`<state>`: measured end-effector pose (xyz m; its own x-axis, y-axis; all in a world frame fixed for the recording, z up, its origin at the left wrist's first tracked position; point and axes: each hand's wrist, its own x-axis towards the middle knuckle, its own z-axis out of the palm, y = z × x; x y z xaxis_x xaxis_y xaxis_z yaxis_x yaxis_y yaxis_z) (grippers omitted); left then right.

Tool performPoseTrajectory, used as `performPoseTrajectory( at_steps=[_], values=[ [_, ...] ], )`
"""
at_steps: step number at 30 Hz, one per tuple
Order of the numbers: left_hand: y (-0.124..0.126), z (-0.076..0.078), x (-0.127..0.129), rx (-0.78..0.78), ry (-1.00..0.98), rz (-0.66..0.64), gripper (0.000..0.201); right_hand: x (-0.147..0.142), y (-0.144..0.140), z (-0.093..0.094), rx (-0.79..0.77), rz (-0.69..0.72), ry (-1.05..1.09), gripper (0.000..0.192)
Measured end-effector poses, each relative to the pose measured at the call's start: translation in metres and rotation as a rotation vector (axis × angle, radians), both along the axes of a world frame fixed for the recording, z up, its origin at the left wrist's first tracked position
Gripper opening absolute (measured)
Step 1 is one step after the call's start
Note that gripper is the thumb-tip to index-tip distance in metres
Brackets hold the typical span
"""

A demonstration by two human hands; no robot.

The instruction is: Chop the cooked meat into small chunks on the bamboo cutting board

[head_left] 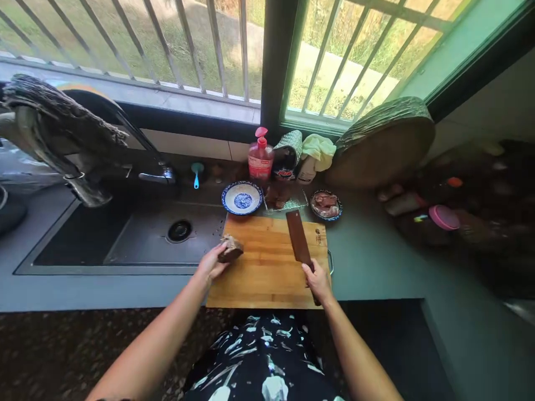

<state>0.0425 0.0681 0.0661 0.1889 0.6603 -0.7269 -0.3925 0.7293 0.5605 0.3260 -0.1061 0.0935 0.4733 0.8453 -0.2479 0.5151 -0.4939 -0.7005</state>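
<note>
My left hand is closed around a brown, rough-topped chunk that looks like taro or another root, over the left edge of the wooden cutting board. In my right hand is the handle of a cleaver, its broad dark blade pointing away from me above the board's right side. Behind the board stand a blue-and-white plate, a clear tray with dark brown pieces, and a small bowl of raw meat.
A sink with a faucet lies to the left. Along the window stand a pink soap bottle, a cloth-topped bottle and a large round board. A pink-lidded jar sits far right.
</note>
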Motion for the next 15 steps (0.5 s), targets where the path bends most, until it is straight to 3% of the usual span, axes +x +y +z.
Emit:
performPoseTrajectory(
  at_steps=[3, 6, 9, 15],
  values=[
    [-0.017, -0.006, 0.025, -0.007, -0.19, -0.039, 0.021, -0.029, -0.003, -0.01, -0.078, -0.009, -0.053, 0.026],
    [-0.026, -0.01, 0.042, -0.011, -0.234, -0.071, 0.025, -0.043, -0.005, -0.014, -0.141, 0.007, -0.157, 0.024],
    [-0.033, -0.014, 0.058, -0.013, -0.181, -0.057, 0.028, -0.05, -0.006, -0.013, -0.22, 0.025, -0.28, 0.026],
    [-0.051, -0.025, 0.097, -0.014, 0.097, 0.093, 0.032, -0.061, 0.0, -0.009, -0.421, 0.103, -0.472, 0.022]
  ],
)
